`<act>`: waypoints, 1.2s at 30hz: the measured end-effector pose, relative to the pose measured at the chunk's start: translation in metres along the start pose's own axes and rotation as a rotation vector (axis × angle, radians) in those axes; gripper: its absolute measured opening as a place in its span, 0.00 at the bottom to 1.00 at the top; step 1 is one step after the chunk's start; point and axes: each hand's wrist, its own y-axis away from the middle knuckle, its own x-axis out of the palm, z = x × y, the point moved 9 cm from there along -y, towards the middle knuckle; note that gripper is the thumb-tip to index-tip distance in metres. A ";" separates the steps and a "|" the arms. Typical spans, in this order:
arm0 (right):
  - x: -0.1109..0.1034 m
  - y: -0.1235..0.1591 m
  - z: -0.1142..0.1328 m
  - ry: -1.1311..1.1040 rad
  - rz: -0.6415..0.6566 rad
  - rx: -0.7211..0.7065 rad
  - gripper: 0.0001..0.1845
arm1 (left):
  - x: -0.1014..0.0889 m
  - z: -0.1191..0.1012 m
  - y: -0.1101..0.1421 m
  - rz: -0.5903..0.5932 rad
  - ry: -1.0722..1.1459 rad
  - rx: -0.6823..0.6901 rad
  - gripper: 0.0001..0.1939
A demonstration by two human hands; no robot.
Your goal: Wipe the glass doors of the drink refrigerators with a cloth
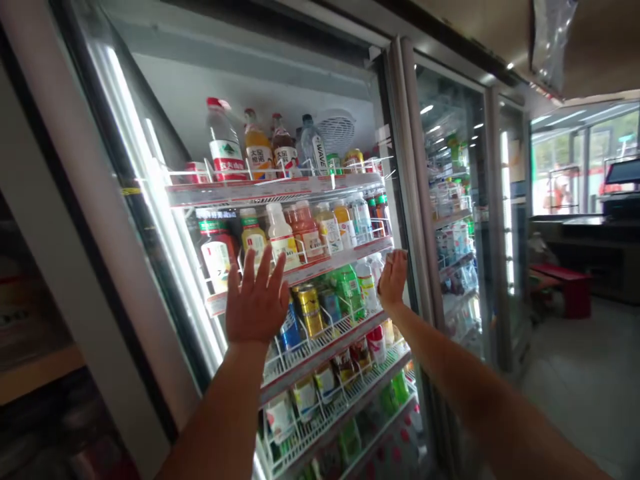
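Note:
My left hand [256,303] is raised with its fingers spread, palm toward the glass door [320,87] of a drinks fridge. It looks flat against the pane, though I cannot tell for sure that it touches. Over by the door's right edge, my right hand [394,280] is closed, its fingers bent. Something small and pale shows at those fingertips, too unclear to name. Behind the glass, near my left hand, stand a white-capped bottle [281,233] and a gold can [310,310]. A green bottle [349,290] is nearer my right hand.
Several wire-fronted shelves [280,190] hold bottles and cans. A second glass-doored fridge [453,200] continues to the right. Farther off are a red stool [573,290], a dark counter [610,257] with a monitor [623,172], and pale floor [565,373]. Dim shelving [40,373] lies left.

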 end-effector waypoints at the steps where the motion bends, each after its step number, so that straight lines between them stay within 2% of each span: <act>1: 0.001 -0.005 0.004 -0.002 -0.011 0.013 0.32 | 0.000 0.000 0.000 0.000 -0.001 0.002 0.36; 4: 0.003 0.002 0.040 -0.018 0.032 -0.062 0.31 | 0.000 -0.001 0.000 -0.001 -0.038 0.010 0.37; 8: 0.004 0.051 0.116 -0.023 0.231 -0.336 0.34 | 0.000 -0.002 0.000 -0.008 -0.072 0.024 0.37; 11: -0.002 0.077 0.143 -0.027 0.308 -0.491 0.34 | -0.001 -0.002 -0.001 -0.002 -0.068 0.012 0.37; 13: -0.004 0.079 0.140 -0.039 0.354 -0.577 0.33 | -0.001 -0.002 -0.002 0.002 -0.063 0.006 0.37; 16: -0.004 0.055 0.107 -0.051 0.394 -0.590 0.31 | -0.001 -0.003 -0.003 0.014 -0.060 -0.004 0.38; 20: -0.011 0.007 0.050 -0.059 0.231 -0.368 0.31 | -0.001 -0.004 -0.004 0.020 -0.082 -0.005 0.38; 22: -0.014 0.001 0.042 -0.069 0.140 -0.273 0.32 | 0.000 -0.005 -0.003 0.024 -0.094 -0.008 0.37; 23: -0.013 0.005 0.047 -0.073 0.125 -0.252 0.33 | 0.000 -0.005 -0.003 0.025 -0.105 -0.012 0.37; 25: -0.009 0.024 0.073 -0.087 0.177 -0.299 0.34 | -0.001 -0.005 -0.002 0.021 -0.134 -0.021 0.37; 28: -0.005 0.066 0.124 -0.142 0.342 -0.564 0.35 | -0.003 -0.003 0.000 0.004 -0.143 -0.040 0.36; 30: -0.006 0.080 0.137 -0.173 0.419 -0.708 0.34 | -0.007 -0.002 0.001 -0.023 -0.142 -0.056 0.37; 32: -0.007 0.067 0.120 -0.159 0.433 -0.712 0.32 | -0.012 0.000 0.003 -0.075 -0.149 -0.079 0.37; 36: -0.014 0.000 0.038 -0.084 0.257 -0.453 0.30 | -0.019 0.003 0.008 -0.169 -0.180 -0.122 0.36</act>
